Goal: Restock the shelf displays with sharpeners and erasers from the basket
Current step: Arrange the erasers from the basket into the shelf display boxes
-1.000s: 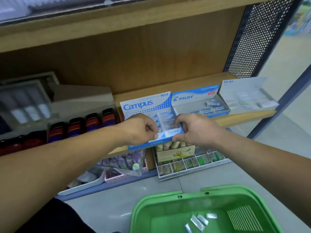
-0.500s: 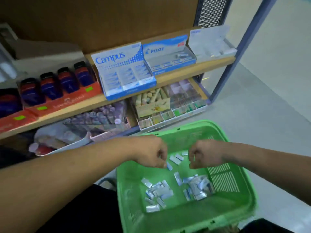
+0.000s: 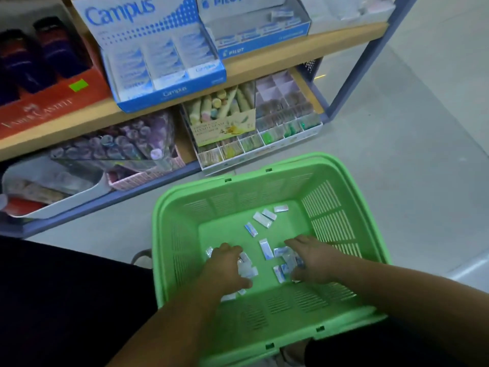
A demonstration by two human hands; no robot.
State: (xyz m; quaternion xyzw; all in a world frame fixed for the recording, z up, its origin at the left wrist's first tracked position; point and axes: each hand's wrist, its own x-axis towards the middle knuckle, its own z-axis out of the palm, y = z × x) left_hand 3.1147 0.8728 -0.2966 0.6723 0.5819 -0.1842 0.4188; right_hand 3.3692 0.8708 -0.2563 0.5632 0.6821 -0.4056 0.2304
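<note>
Here, both my hands are down in the green basket (image 3: 164, 207) on the floor (image 3: 397, 128), near the shelf (image 3: 264, 63). My left hand (image 3: 225, 266) curls round wrapped erasers (image 3: 248, 271); my right hand (image 3: 313, 260) curls over more of them. The Campus box (image 3: 148, 30) sits far left.

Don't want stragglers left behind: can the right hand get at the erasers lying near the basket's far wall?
Probably yes. The right hand is down inside the green basket, and the far erasers lie loose on its bare floor just ahead of it, with nothing over them.
</note>
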